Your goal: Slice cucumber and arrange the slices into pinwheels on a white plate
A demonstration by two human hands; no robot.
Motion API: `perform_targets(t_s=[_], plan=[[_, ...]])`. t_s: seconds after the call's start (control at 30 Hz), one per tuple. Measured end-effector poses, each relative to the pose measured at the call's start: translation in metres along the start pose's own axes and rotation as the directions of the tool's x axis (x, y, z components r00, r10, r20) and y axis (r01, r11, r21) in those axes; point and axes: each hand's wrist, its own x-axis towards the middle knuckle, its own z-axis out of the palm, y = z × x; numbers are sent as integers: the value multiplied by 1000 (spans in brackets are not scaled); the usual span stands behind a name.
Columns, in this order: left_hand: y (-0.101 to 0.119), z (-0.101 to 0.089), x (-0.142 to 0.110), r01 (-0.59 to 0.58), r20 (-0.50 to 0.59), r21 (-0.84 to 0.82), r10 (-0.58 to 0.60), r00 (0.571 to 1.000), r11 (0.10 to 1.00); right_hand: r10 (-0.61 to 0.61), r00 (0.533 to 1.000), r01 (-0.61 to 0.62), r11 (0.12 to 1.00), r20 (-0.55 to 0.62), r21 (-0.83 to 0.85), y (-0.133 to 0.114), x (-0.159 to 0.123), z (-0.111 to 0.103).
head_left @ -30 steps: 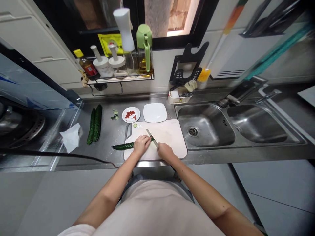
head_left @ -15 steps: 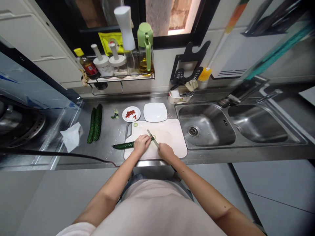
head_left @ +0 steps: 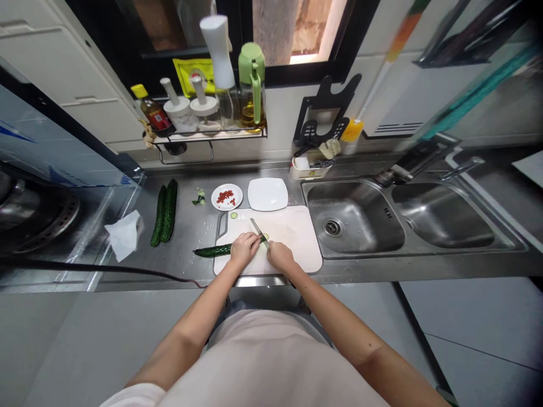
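Observation:
A dark green cucumber (head_left: 212,251) lies across the left part of the white cutting board (head_left: 297,237), its uncut end sticking out past the board. My left hand (head_left: 243,249) is closed over the cucumber near its right end. In my right hand (head_left: 280,256) is the handle of a knife (head_left: 257,226), whose blade crosses the cucumber's cut end, close to my left fingertips. A pale cut face shows just right of the blade. One thin cucumber slice (head_left: 234,215) rests at the board's upper left.
Behind the board stand a plate of chopped red pieces (head_left: 220,206) and a white square plate (head_left: 267,194). Two whole cucumbers (head_left: 163,213), green scraps (head_left: 199,196) and a crumpled tissue (head_left: 124,234) lie left. A double sink (head_left: 356,226) is at right, a condiment rack (head_left: 212,135) above.
My right hand and the knife have shifted slightly left and away from me, so the blade reaches farther beyond the cucumber. My left hand stays in place on the cucumber.

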Motion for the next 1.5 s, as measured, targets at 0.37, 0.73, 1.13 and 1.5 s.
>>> perform_targets(t_s=[0.37, 0.73, 1.13, 1.5], plan=[[1, -1, 0, 32, 17, -9, -32, 999, 999, 41, 999, -40, 999, 35, -25, 3, -17, 3], [1, -1, -1, 40, 27, -2, -40, 999, 999, 38, 999, -37, 999, 22, -30, 7, -26, 13], [1, -2, -1, 30, 7, 1, -30, 1000, 1000, 27, 1000, -27, 999, -11, 39, -11, 4, -2], [1, -2, 1, 37, 19, 5, -37, 999, 999, 37, 999, -36, 999, -25, 39, -6, 3, -2]])
